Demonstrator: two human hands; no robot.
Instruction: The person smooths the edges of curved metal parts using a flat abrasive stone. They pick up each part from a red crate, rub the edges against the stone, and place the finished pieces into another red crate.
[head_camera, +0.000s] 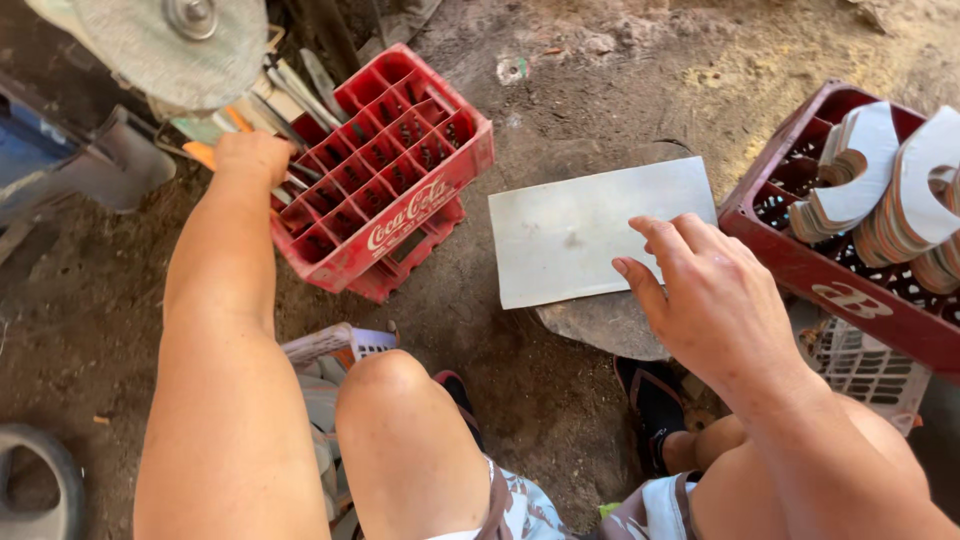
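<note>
You are seated low over a dirt floor (560, 90), both bare knees in view at the bottom. Your left hand (252, 158) reaches far forward to the upper left, curled shut among a cluster of flat metal tools (290, 95) beside a red plastic bottle crate (385, 165); what exactly it grips is hidden behind the knuckles. That crate is tilted, divided into many small square cells, and carries a white script logo along its near wall.

Your right hand (715, 300) hovers with fingers loosely spread and slightly bent, its fingertips touching the near right corner of a pale grey rectangular metal sheet (580, 230). The sheet lies flat on a rounded stone (600, 320) in the middle of the floor.

At the right edge, a 2nd red crate (830, 270) holds stacks of curved white and tan cut-out pieces (880, 170). A round grinding disc (175, 40) sits top left.
</note>
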